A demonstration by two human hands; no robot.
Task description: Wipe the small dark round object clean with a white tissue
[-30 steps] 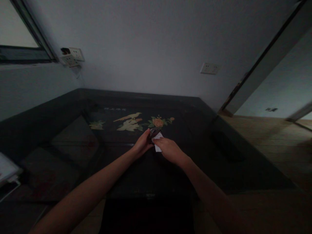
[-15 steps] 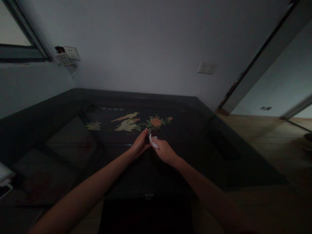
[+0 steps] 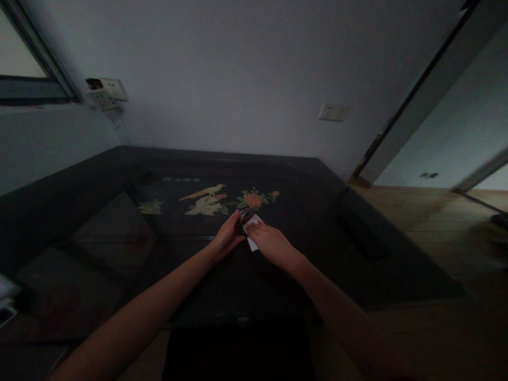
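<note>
My left hand [image 3: 228, 234] is closed round the left side of a small dark, shiny round object [image 3: 246, 216], perhaps glass; its exact kind is too dim to tell. My right hand [image 3: 273, 242] presses a white tissue [image 3: 253, 245] against the object's near right side, fingers laid over the tissue. A corner of the tissue sticks out below the fingers. Both hands are over the middle of a dark, glossy table [image 3: 222, 296], just in front of its inlaid flower and bird picture [image 3: 253, 199].
A dark flat object [image 3: 363, 235] lies on the table's right side. At the left edge is a white item [image 3: 8, 291], partly cut off. Wall sockets [image 3: 333, 112] and a plugged adaptor [image 3: 103, 98] are on the wall behind. Wooden floor [image 3: 416, 211] shows at the right.
My right hand has shifted its hold: its fingers now lie flatter over the tissue, and more of the tissue shows below them. The left hand keeps its hold on the dark object.
</note>
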